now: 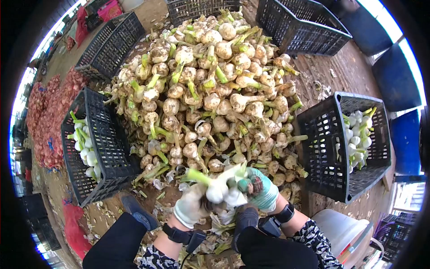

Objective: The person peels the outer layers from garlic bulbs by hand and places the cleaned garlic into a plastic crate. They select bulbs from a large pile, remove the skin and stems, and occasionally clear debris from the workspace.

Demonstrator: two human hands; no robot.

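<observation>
A white garlic bulb [216,192] with a short green stem is held low in front of the big garlic heap [197,94]. My left hand [191,207], in a whitish glove with dirty fingertips, is closed round the bulb from below. My right hand [263,192], in a green and white glove, is closed beside it, its soiled fingers gripping pale outer skin [235,197] next to the bulb. How far that skin is still joined to the bulb is hard to make out. Soil-stained bulbs with cut stems fill the heap beyond both hands.
Black crates on the left [109,148] and right [320,152] hold clean white garlic. More black crates [304,27] stand behind the heap. Filled red net sacks [51,121] lie at far left. A white bucket [342,231] stands at lower right. Loose skins litter the floor.
</observation>
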